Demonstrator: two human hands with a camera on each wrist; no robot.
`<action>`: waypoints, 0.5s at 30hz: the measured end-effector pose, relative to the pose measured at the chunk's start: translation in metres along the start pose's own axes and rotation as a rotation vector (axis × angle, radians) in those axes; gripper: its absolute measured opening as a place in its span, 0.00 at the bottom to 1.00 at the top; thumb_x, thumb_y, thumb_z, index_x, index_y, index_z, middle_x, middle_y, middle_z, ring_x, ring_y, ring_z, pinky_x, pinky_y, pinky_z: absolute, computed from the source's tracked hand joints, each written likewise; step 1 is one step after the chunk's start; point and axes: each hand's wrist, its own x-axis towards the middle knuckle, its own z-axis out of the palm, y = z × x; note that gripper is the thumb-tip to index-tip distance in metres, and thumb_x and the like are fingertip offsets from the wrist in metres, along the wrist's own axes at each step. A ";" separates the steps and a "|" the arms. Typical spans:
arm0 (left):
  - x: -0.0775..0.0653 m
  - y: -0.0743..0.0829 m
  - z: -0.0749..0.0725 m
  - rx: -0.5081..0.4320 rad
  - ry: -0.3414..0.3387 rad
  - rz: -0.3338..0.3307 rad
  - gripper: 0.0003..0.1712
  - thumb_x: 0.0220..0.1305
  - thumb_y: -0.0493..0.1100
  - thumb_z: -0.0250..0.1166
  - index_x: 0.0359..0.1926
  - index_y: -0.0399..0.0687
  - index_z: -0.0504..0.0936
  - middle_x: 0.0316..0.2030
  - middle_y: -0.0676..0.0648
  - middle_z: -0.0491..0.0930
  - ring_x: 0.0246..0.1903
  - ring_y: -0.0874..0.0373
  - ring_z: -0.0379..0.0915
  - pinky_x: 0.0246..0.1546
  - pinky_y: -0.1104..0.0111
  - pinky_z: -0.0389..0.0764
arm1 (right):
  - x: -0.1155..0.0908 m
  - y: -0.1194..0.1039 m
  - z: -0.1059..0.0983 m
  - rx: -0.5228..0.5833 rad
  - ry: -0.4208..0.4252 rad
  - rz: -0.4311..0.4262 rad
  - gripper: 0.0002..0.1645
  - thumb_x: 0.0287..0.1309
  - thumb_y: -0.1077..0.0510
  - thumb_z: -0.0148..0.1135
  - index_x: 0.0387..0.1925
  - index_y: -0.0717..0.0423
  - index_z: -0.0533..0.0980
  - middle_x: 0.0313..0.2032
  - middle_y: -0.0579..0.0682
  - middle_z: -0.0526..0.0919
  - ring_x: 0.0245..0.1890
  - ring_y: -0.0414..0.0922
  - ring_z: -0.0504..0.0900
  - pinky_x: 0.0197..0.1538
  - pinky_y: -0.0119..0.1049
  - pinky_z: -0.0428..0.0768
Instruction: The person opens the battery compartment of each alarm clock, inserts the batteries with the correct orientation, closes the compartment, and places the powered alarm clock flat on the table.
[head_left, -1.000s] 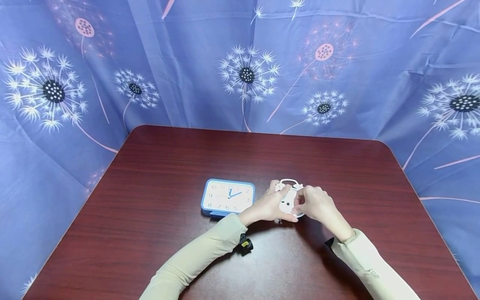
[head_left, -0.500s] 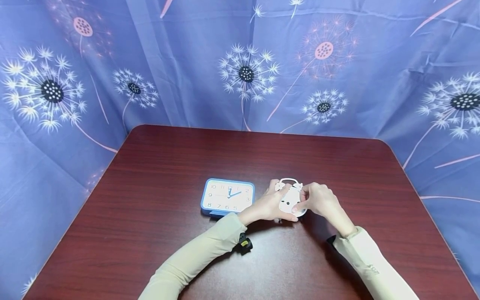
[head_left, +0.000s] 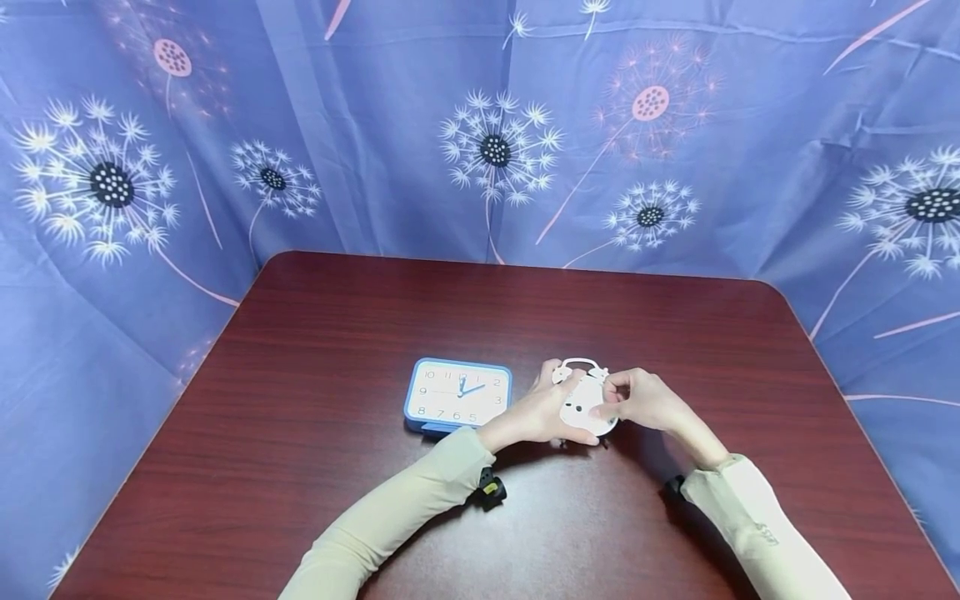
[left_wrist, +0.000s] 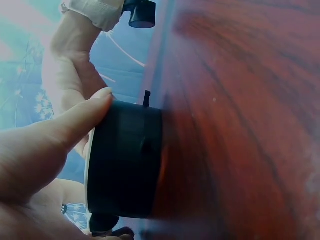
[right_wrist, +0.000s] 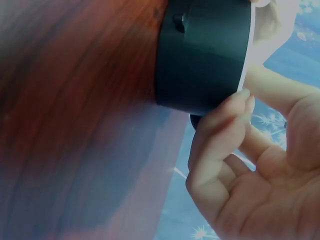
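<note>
A small twin-bell alarm clock with a white back and a loop handle lies face down on the table. The wrist views show the clock's side as dark, with a short foot sticking out. My left hand grips the clock from its left, thumb along the lower edge and fingers at the upper part. My right hand is at the clock's right edge, thumb on the back and curled fingers against the rim. Whether a knob sits between those fingertips cannot be seen. A blue rectangular clock lies face up beside the left hand.
The dark red wooden table has rounded far corners. A blue dandelion-print curtain hangs behind and along both sides. A small black camera is strapped at the left wrist.
My right hand has shifted from over the clock's back to its right edge, uncovering more of the white back. The left hand keeps its grip, and the blue clock stays put.
</note>
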 end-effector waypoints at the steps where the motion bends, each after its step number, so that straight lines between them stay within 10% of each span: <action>1: 0.000 0.000 0.001 -0.007 -0.005 -0.012 0.59 0.47 0.62 0.74 0.75 0.52 0.54 0.70 0.34 0.49 0.69 0.45 0.53 0.64 0.59 0.69 | -0.001 0.001 0.000 -0.011 0.005 -0.012 0.22 0.45 0.53 0.75 0.18 0.54 0.68 0.17 0.39 0.64 0.19 0.33 0.62 0.27 0.29 0.62; 6: 0.000 -0.001 0.004 -0.010 -0.017 -0.034 0.64 0.41 0.64 0.76 0.76 0.57 0.52 0.70 0.34 0.49 0.70 0.47 0.51 0.63 0.60 0.70 | -0.008 0.006 -0.002 -0.014 0.012 -0.074 0.26 0.42 0.51 0.77 0.32 0.56 0.69 0.26 0.46 0.73 0.25 0.34 0.71 0.31 0.28 0.69; 15: 0.002 -0.002 0.004 -0.032 0.021 -0.030 0.68 0.35 0.49 0.83 0.76 0.50 0.52 0.66 0.36 0.56 0.65 0.48 0.56 0.60 0.64 0.72 | -0.017 0.014 0.003 0.039 -0.042 -0.157 0.65 0.31 0.51 0.83 0.69 0.58 0.54 0.55 0.60 0.75 0.55 0.56 0.74 0.51 0.47 0.77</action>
